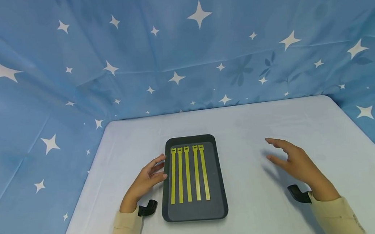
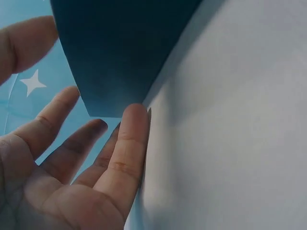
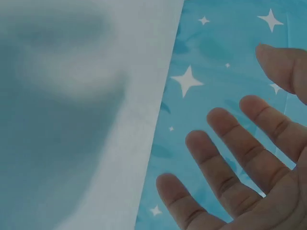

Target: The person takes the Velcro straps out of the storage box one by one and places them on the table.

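A dark grey tray (image 1: 194, 212) lies on the table, its long sides running away from me. In it, several yellow-green hook-and-loop cable ties (image 1: 188, 175) lie side by side, slotted heads at the far end. At the tray's left side is my left hand (image 1: 147, 179), its thumb and fingertips at the rim. The left wrist view shows these fingers extended beside the tray's outer wall (image 2: 115, 72); whether they press on it I cannot tell. My right hand (image 1: 296, 162) hovers over the table to the right, fingers spread and holding nothing, as the right wrist view (image 3: 230, 167) also shows.
A white cloth covers the table (image 1: 247, 127). Behind it and along its sides hangs a blue curtain (image 1: 176, 52) with white stars. Each wrist carries a black camera mount, one on the left (image 1: 148, 208) and one on the right (image 1: 299, 194).
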A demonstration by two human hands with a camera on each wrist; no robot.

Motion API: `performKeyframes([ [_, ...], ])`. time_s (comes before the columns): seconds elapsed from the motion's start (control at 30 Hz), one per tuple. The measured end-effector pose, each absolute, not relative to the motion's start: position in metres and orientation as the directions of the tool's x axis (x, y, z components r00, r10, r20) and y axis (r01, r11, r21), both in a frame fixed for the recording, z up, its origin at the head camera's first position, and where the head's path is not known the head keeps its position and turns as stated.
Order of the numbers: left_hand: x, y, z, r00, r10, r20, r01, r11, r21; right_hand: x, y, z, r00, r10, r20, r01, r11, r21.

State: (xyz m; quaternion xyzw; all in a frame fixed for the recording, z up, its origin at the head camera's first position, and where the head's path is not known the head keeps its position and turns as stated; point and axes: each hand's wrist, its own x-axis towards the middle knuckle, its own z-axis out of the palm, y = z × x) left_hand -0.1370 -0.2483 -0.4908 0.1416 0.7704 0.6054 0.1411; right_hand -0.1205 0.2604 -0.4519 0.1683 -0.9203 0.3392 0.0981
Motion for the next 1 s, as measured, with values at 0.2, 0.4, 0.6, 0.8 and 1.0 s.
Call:
performKeyframes([
  [0.2, -0.139, -0.248, -0.494, -0.915, 0.397, -0.064, 0.010, 0.182, 0.983, -0.130, 0.256, -0.447, -0.916, -0.269, 0.297, -0.398, 0.690, -0.604],
  [0.4, -0.139, -0.251, -0.500, -0.910, 0.410, -0.065, -0.006, 0.143, 0.990, -0.140, 0.249, -0.444, -0.902, -0.312, 0.298, -0.431, 0.665, -0.610],
  [0.6, -0.139, -0.253, -0.504, -0.909, 0.412, -0.058, 0.004, 0.149, 0.989, -0.149, 0.244, -0.439, -0.884, -0.359, 0.298, -0.465, 0.626, -0.626],
  [0.8, -0.140, -0.253, -0.505, -0.911, 0.409, -0.052, 0.014, 0.157, 0.988, -0.158, 0.238, -0.435, -0.863, -0.432, 0.261, -0.489, 0.589, -0.643],
  [1.0, -0.140, -0.254, -0.506, -0.909, 0.413, -0.053, 0.009, 0.147, 0.989, -0.168, 0.233, -0.431, -0.850, -0.484, 0.210, -0.477, 0.535, -0.697],
])
